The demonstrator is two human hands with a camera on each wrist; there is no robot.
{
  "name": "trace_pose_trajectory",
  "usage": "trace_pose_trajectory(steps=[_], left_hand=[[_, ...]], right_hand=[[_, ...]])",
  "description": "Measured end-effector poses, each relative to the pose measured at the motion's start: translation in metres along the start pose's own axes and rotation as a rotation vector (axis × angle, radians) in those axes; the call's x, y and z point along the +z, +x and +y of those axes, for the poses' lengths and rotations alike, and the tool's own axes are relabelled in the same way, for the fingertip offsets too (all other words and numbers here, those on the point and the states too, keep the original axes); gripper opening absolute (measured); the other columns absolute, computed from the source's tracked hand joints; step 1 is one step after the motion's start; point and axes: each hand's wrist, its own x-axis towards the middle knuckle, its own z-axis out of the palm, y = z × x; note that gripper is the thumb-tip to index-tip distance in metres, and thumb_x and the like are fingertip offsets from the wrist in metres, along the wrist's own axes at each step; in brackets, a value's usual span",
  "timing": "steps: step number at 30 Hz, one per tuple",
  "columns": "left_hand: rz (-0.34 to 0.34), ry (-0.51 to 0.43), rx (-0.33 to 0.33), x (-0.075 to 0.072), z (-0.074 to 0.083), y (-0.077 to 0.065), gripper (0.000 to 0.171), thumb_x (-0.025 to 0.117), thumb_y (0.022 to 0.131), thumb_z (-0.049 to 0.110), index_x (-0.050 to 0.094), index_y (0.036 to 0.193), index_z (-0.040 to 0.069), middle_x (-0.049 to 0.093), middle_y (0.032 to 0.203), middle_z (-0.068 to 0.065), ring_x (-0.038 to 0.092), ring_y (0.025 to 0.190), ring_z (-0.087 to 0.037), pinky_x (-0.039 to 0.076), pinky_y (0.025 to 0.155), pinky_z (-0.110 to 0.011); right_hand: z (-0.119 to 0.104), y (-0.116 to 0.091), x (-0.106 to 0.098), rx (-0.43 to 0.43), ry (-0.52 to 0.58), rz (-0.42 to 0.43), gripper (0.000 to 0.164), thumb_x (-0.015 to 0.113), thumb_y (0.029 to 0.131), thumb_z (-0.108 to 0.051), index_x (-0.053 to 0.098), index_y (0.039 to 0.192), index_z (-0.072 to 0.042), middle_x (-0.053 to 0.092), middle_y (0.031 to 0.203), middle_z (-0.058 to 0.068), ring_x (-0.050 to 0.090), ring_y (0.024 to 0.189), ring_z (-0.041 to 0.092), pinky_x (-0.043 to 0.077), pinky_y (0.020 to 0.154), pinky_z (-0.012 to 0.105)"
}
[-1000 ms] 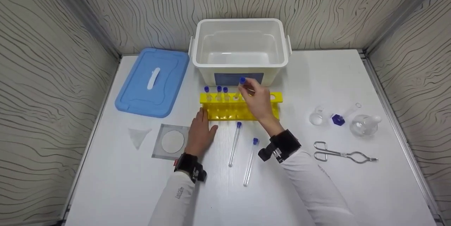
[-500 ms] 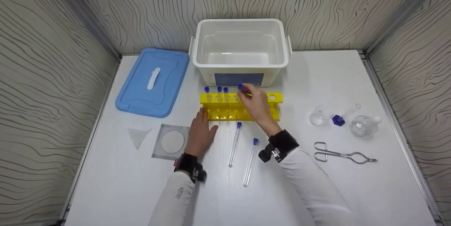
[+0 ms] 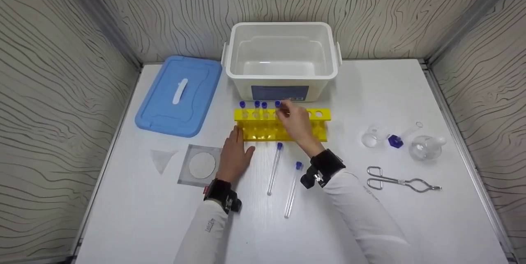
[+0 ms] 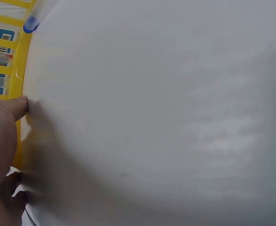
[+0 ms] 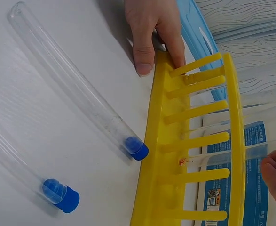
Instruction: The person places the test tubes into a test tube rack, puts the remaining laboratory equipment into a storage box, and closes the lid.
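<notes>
My right hand [image 3: 296, 122] pinches a capped test tube [image 3: 277, 104] near its top. In the right wrist view that tube's lower part [image 5: 208, 159] stands between the bars of the yellow test tube rack [image 3: 283, 114], and its round end shows a reddish spot. My left hand [image 3: 234, 156] rests at the rack's left end, fingers straight and touching it, thumb spread. Several blue-capped tubes [image 3: 257, 105] stand upright in the rack's left holes. Before the rack, two capped tubes lie on the table: a nearer-left tube [image 3: 274, 169] and a right tube [image 3: 292, 192].
A white bin [image 3: 281, 77] stands behind the rack, its blue lid [image 3: 176, 95] lying to the left. Filter paper [image 3: 202, 165] and a folded white cone [image 3: 161, 159] lie left. At right are small glassware [image 3: 371, 138], a round flask [image 3: 425, 149] and metal tongs [image 3: 400, 181].
My right hand has moved down and slightly left, lowering the pinched test tube until its cap is level with the other caps. The left hand has stayed at the rack's end.
</notes>
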Motion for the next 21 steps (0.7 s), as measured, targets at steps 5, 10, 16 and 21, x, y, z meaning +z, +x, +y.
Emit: trace_pose_trajectory(steps=[5, 10, 16, 21], left_hand=[[-0.012, 0.020, -0.002, 0.002, -0.001, 0.001, 0.082, 0.054, 0.099, 0.046, 0.015, 0.159, 0.006, 0.015, 0.167, -0.013, 0.032, 0.149, -0.031, 0.031, 0.123, -0.043], [-0.025, 0.014, -0.019, 0.002, 0.000, 0.001, 0.083, 0.053, 0.099, 0.047, 0.012, 0.160, 0.009, 0.013, 0.168, -0.012, 0.032, 0.149, -0.031, 0.031, 0.123, -0.043], [-0.029, -0.014, -0.037, 0.001, 0.000, 0.001, 0.084, 0.054, 0.099, 0.046, 0.011, 0.160, 0.010, 0.011, 0.169, -0.010, 0.030, 0.150, -0.031, 0.030, 0.123, -0.044], [-0.036, -0.021, -0.033, 0.000, -0.002, 0.001, 0.083, 0.054, 0.099, 0.046, 0.011, 0.160, 0.009, 0.011, 0.169, -0.010, 0.028, 0.151, -0.030, 0.029, 0.124, -0.044]], right_hand=[[0.001, 0.002, 0.000, 0.023, -0.014, -0.008, 0.029, 0.064, 0.096, -0.015, 0.064, 0.122, -0.002, 0.073, 0.114, 0.014, 0.071, 0.105, 0.027, 0.058, 0.093, 0.037], [0.002, 0.001, -0.002, 0.039, -0.019, -0.011, 0.031, 0.063, 0.096, -0.017, 0.063, 0.124, -0.003, 0.073, 0.115, 0.013, 0.070, 0.106, 0.026, 0.058, 0.094, 0.037], [0.000, -0.005, -0.006, 0.079, -0.013, -0.017, 0.038, 0.063, 0.097, -0.018, 0.059, 0.133, -0.007, 0.070, 0.122, 0.012, 0.069, 0.110, 0.025, 0.057, 0.097, 0.037], [-0.001, -0.013, -0.016, 0.073, 0.006, 0.022, 0.034, 0.062, 0.097, -0.019, 0.062, 0.130, -0.009, 0.071, 0.122, 0.012, 0.069, 0.110, 0.025, 0.057, 0.096, 0.036]])
